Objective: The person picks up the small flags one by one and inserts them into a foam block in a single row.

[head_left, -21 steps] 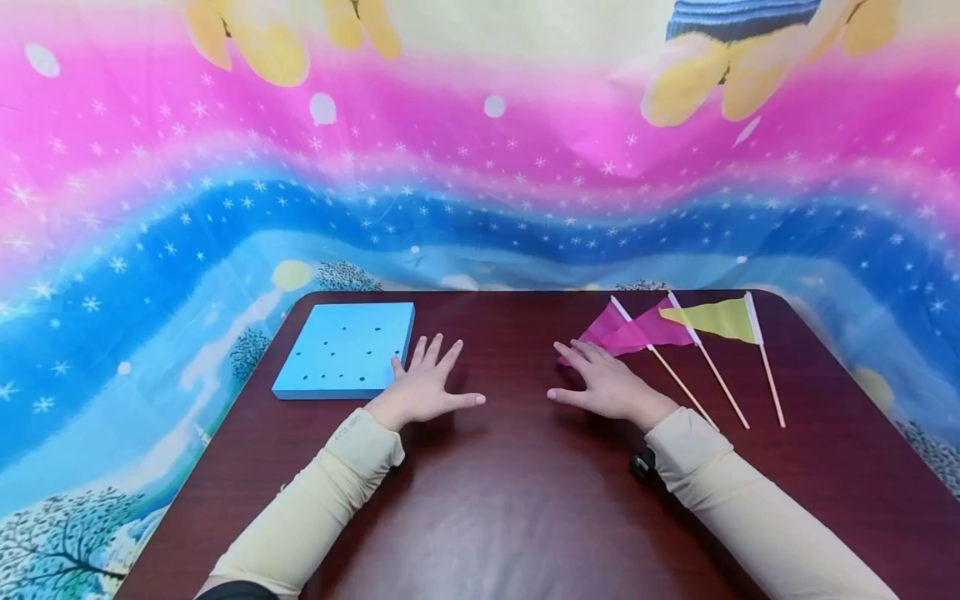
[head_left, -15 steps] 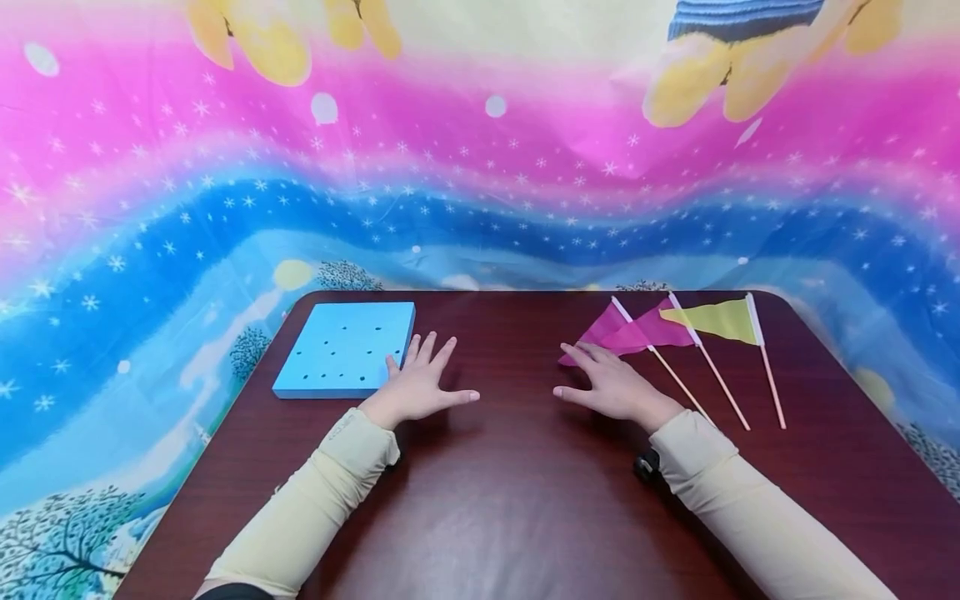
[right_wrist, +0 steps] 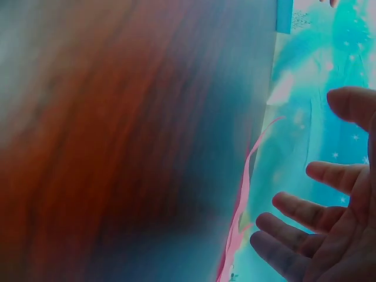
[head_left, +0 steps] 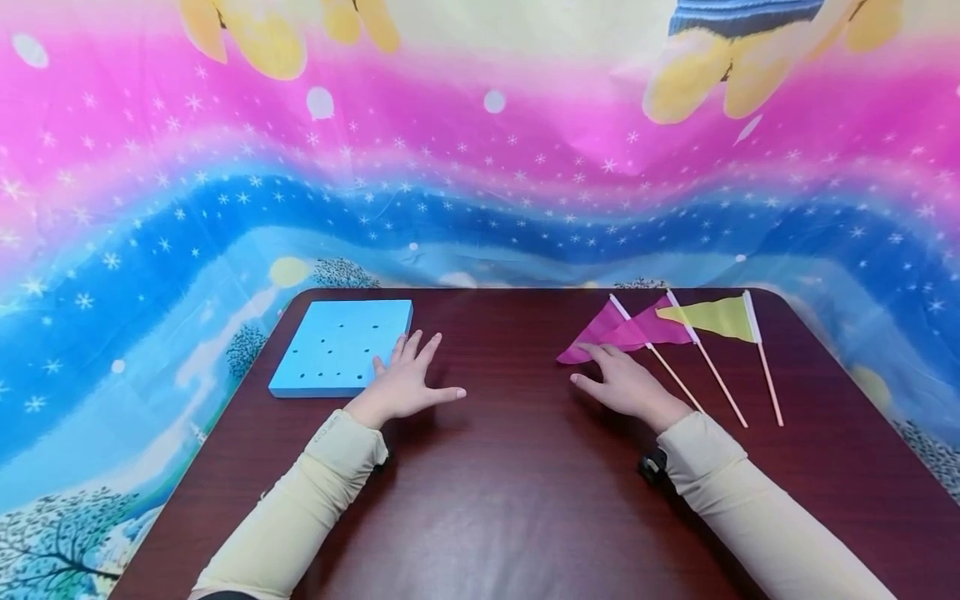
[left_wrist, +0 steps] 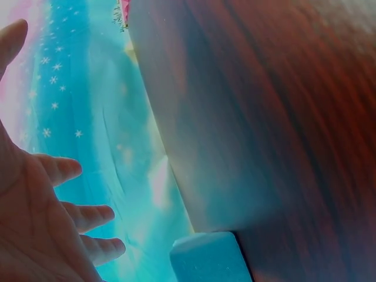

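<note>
A light blue square board (head_left: 322, 362) with several small holes lies on the far left of the table. My left hand (head_left: 401, 385), fingers spread, hovers over its right front corner and holds nothing; the left wrist view shows that bare palm (left_wrist: 35, 223) too. At the right lie three small pennants on sticks: two magenta flags (head_left: 596, 333) (head_left: 654, 323), overlapping, and a yellow flag (head_left: 716, 320). My right hand (head_left: 626, 385) is over the near edge of the left magenta flag, hiding part of its stick. In the right wrist view its fingers (right_wrist: 311, 211) are spread, holding nothing.
The dark brown wooden table (head_left: 487, 500) has rounded far corners. Behind it hangs a colourful printed cloth (head_left: 480, 183) in pink and blue. Each wrist wears a dark device (head_left: 651, 467) under a beige sleeve (head_left: 757, 508).
My left hand has drifted left, further over the blue board. My right hand has shifted right, nearer the flag sticks. The board and the flags stay in place on the table.
</note>
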Demonstrator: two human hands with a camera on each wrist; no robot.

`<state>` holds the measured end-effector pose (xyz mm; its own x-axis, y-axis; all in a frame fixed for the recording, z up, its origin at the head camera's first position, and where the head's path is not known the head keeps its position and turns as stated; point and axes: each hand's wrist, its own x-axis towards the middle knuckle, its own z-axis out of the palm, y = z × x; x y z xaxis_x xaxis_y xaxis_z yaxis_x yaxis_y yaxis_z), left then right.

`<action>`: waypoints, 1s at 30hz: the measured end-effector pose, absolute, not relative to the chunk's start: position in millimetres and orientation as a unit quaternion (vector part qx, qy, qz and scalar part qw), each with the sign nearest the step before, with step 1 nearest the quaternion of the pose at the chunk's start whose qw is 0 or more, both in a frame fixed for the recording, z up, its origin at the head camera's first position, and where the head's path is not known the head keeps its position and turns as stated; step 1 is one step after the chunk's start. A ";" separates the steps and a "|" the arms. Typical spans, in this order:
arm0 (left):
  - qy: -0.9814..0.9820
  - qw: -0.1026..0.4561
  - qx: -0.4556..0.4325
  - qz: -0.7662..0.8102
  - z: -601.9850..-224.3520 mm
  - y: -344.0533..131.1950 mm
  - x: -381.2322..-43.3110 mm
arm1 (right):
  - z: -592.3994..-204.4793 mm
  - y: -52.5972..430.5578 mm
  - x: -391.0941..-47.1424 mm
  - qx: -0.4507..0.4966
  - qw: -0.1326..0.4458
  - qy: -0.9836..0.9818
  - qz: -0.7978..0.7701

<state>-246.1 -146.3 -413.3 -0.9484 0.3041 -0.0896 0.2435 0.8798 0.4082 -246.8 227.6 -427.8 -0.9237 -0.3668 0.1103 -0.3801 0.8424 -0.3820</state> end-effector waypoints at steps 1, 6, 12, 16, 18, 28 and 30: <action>0.967 0.073 0.140 0.200 -413.0 -147.2 -246.3 | -427.5 228.0 -246.9 0.193 0.018 -0.960 0.200; 0.966 0.065 0.137 0.209 -409.2 -147.1 -245.8 | -425.3 228.4 -247.5 0.190 0.024 -0.963 0.189; 0.965 0.059 0.137 0.217 -408.9 -150.2 -249.3 | -424.1 233.0 -247.5 0.183 0.019 -0.963 0.197; 0.965 0.053 0.130 0.222 -409.0 -158.5 -250.8 | -422.0 240.8 -247.5 0.180 0.016 -0.962 0.207; 0.964 0.052 0.126 0.228 -409.1 -163.1 -250.9 | -421.4 244.9 -247.3 0.178 0.018 -0.961 0.211; 0.960 0.046 0.102 0.255 -408.9 -178.8 -249.9 | -423.2 266.3 -249.0 0.160 0.030 -0.957 0.239; 0.959 0.043 0.095 0.262 -409.0 -181.5 -249.8 | -422.4 270.7 -248.3 0.152 0.032 -0.957 0.245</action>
<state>-249.8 -181.5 -409.0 -0.9781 0.2057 -0.0329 0.1605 0.8447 0.5106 -248.3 270.7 -422.4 -0.9517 -0.2758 0.1350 -0.3068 0.8337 -0.4591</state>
